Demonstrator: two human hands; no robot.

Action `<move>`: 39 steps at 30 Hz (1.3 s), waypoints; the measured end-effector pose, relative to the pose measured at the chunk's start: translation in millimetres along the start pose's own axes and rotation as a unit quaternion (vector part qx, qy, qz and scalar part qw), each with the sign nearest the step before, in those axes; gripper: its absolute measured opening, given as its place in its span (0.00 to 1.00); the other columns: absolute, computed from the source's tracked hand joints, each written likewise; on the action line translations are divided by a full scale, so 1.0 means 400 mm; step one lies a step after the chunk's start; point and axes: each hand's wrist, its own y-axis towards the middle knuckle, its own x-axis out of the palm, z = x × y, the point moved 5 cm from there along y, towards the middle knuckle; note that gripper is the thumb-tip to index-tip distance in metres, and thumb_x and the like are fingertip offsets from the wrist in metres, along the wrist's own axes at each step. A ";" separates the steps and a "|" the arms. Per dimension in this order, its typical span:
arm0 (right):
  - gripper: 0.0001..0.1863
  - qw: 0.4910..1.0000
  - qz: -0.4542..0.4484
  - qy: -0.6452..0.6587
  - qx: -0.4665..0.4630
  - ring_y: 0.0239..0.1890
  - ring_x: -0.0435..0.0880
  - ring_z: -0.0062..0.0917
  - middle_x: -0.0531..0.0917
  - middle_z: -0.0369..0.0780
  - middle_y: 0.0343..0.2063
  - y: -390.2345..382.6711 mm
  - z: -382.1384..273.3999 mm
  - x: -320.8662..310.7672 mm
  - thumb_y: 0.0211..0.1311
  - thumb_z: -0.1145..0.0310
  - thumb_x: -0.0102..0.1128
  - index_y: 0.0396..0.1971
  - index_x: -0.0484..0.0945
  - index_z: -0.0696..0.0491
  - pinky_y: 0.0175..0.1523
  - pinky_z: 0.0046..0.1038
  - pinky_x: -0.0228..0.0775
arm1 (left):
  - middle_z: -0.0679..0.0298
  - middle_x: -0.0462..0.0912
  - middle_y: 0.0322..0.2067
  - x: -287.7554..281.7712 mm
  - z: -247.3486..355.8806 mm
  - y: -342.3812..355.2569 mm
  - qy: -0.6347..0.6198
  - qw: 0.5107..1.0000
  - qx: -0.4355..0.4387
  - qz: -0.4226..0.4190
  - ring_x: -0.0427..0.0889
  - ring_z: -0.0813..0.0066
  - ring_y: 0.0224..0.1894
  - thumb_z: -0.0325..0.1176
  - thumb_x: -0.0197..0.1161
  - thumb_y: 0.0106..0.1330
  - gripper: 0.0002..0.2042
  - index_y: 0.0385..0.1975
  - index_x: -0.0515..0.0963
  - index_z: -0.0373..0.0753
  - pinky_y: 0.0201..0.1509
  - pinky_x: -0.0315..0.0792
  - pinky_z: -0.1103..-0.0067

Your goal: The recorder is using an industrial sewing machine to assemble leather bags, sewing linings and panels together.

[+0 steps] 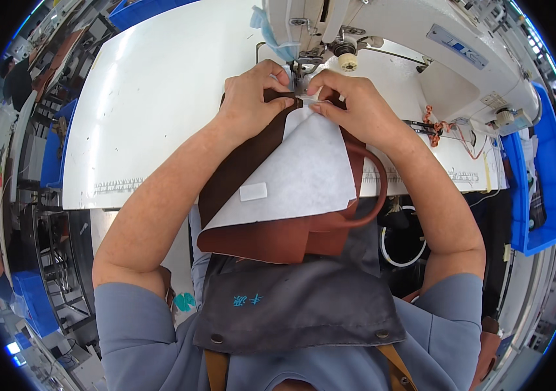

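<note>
A reddish-brown bag [258, 242] of leather-like material hangs over the near table edge toward my lap. Its white lining side [304, 169] faces up, with a dark brown strip [235, 169] along the left and a curved handle [380, 186] at the right. My left hand [252, 101] pinches the dark edge at the top, just left of the presser foot [300, 73]. On the other side, my right hand [355, 104] pinches the same top edge between thumb and fingers. Whether the needle is in the material is too small to tell.
The white sewing machine [486, 72] arches over the far right of the white table [154, 111]. Orange thread [436, 127] lies tangled beside its base. Blue bins [539, 228] stand right and left. A light-blue cloth [263, 32] hangs at the machine head.
</note>
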 end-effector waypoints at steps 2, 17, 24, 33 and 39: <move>0.09 0.995 0.014 -0.070 -0.073 0.33 0.84 0.38 0.84 0.44 0.32 0.016 0.042 0.003 0.64 0.69 0.66 0.42 0.83 0.53 0.43 0.36 0.76 | 0.59 0.87 0.36 0.006 -0.002 0.020 0.002 0.994 0.083 0.070 0.86 0.73 0.42 0.29 0.76 0.57 0.19 0.45 0.77 0.34 0.50 0.76 0.76; 0.10 0.984 0.050 -0.133 -0.109 0.36 0.84 0.40 0.83 0.45 0.34 0.035 0.068 -0.014 0.67 0.65 0.64 0.39 0.88 0.53 0.43 0.38 0.77 | 0.55 0.88 0.30 -0.003 -0.037 0.078 0.015 0.991 0.089 0.102 0.85 0.66 0.31 0.29 0.75 0.57 0.07 0.32 0.87 0.34 0.39 0.78 0.74; 0.09 0.987 0.055 -0.113 -0.101 0.38 0.84 0.41 0.83 0.45 0.36 0.035 0.073 -0.014 0.66 0.66 0.65 0.40 0.88 0.52 0.44 0.38 0.76 | 0.56 0.87 0.28 -0.011 -0.035 0.086 0.011 0.995 0.007 0.097 0.86 0.66 0.30 0.31 0.77 0.55 0.10 0.29 0.85 0.31 0.38 0.78 0.74; 0.09 0.986 0.045 -0.129 -0.098 0.36 0.83 0.40 0.81 0.44 0.33 0.031 0.075 -0.010 0.66 0.65 0.64 0.40 0.88 0.51 0.42 0.39 0.75 | 0.57 0.87 0.28 -0.008 -0.028 0.081 0.040 0.993 0.054 0.098 0.87 0.65 0.31 0.30 0.74 0.56 0.11 0.34 0.81 0.31 0.39 0.79 0.73; 0.09 0.989 0.041 -0.122 -0.075 0.36 0.82 0.39 0.81 0.44 0.33 0.032 0.087 -0.012 0.65 0.66 0.65 0.40 0.89 0.51 0.41 0.39 0.74 | 0.57 0.88 0.29 -0.009 -0.025 0.089 0.025 0.994 0.049 0.099 0.88 0.64 0.33 0.29 0.74 0.57 0.12 0.35 0.81 0.30 0.43 0.81 0.73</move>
